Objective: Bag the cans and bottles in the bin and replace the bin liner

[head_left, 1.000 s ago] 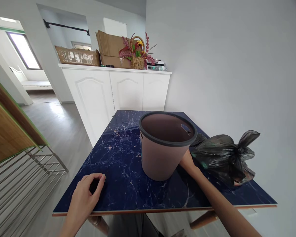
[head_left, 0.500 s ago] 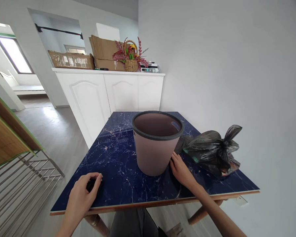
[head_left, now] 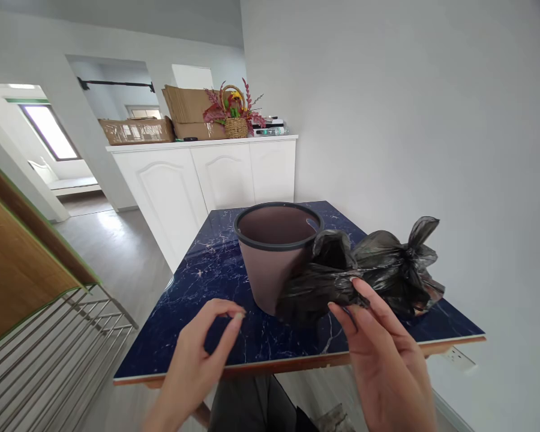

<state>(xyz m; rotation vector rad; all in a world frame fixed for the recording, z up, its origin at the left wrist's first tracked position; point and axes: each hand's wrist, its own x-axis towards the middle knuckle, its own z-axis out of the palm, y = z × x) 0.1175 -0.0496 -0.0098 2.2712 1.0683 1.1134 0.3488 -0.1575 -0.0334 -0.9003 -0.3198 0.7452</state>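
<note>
My right hand (head_left: 382, 348) pinches the edge of a thin black plastic bag (head_left: 312, 291) between thumb and fingers. This bag is loose and crumpled, and it covers the right front side of a pinkish-brown trash bin (head_left: 265, 270) with a dark rim. The bin stands upright on a dark blue marble-patterned table (head_left: 198, 288), and no liner shows inside it. My left hand (head_left: 202, 345) is over the front of the table, left of the bag, with thumb and fingertips brought together and nothing visible in them. A knotted, filled black bag (head_left: 391, 270) lies behind my right hand.
A white cabinet (head_left: 171, 186) beyond the table bears cardboard boxes (head_left: 137, 131) and a flower basket (head_left: 236, 126). A wall (head_left: 387, 120) runs along the right. At left stands a metal rack (head_left: 85, 336) beside a wooden panel (head_left: 22, 258).
My right hand has come up from beside the bin, drawing the loose black bag toward me. My left hand has moved right and inward. The view has shifted slightly.
</note>
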